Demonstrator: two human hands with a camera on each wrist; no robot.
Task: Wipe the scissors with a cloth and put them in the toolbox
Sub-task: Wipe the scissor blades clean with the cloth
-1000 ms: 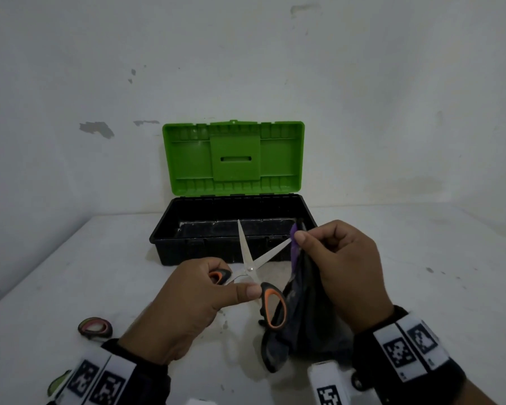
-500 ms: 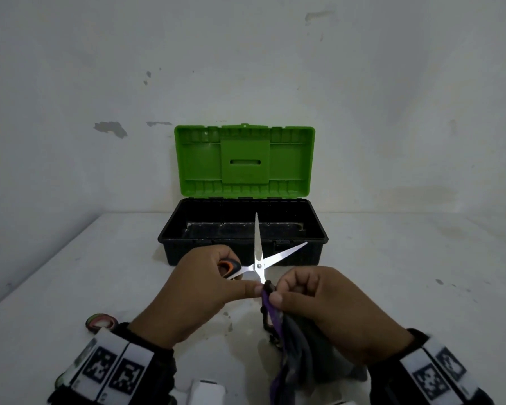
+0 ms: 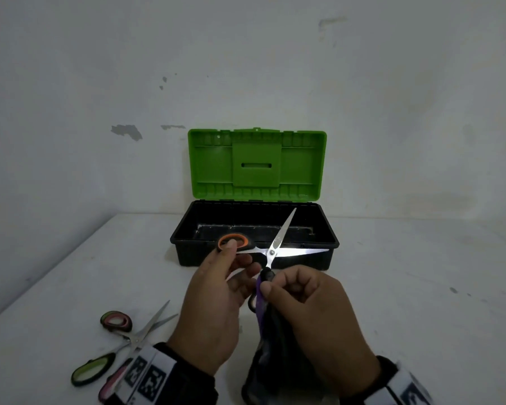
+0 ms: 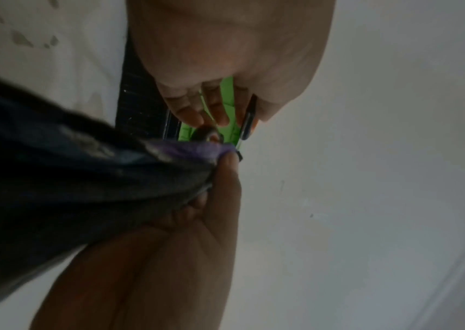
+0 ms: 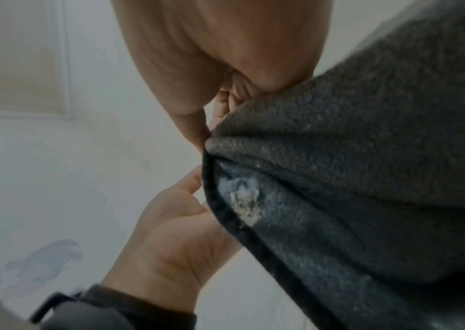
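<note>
Two blades of the open scissors (image 3: 276,249) point away and rightward beyond the left hand (image 3: 216,305) gripping their orange handle, right hand (image 3: 313,314) pinching the cloth (image 3: 270,346) on the lower handle, before the toolbox (image 3: 254,229) on the white counter (image 3: 406,302).

No readable text, brand or number appears; only black-and-white square code markers on the person's wristbands (image 3: 146,381), whose patterns cannot be read as characters.

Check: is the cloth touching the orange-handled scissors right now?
Touching. Head view: the right hand pinches the cloth around the orange-handled scissors, just below the pivot.
</note>
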